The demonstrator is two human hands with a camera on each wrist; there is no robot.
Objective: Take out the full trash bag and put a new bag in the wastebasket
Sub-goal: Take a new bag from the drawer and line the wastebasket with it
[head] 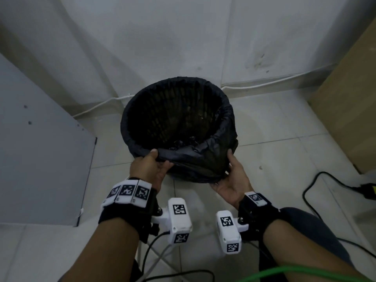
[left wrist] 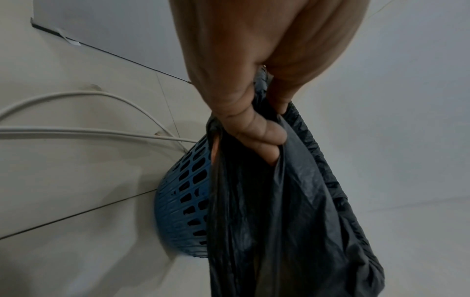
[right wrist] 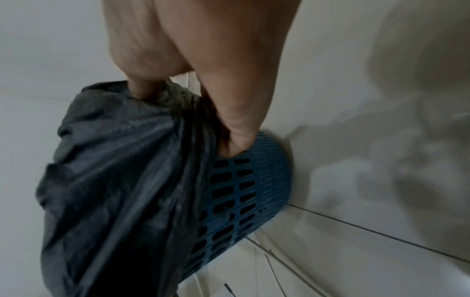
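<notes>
A black trash bag (head: pixel 195 161) lines a blue slotted wastebasket (left wrist: pixel 183 201) standing on the tiled floor, its edge folded down over the rim. My left hand (head: pixel 154 165) grips the folded bag edge at the near left of the rim; in the left wrist view its fingers (left wrist: pixel 257 130) curl into the plastic (left wrist: pixel 292 221). My right hand (head: pixel 232 178) holds the bag at the near right, thumb on top, and its fingers (right wrist: pixel 236 128) tuck under the bag (right wrist: pixel 122 180) against the basket wall (right wrist: pixel 254 191). Dark crumpled contents show deep inside the basket.
A white wall with a white cable (head: pixel 264 82) along its base runs behind the basket. A grey cabinet panel (head: pixel 40 149) stands at left, a cardboard box (head: pixel 350 102) at right. Black cables and a power adapter (head: pixel 366 190) lie on the floor at right.
</notes>
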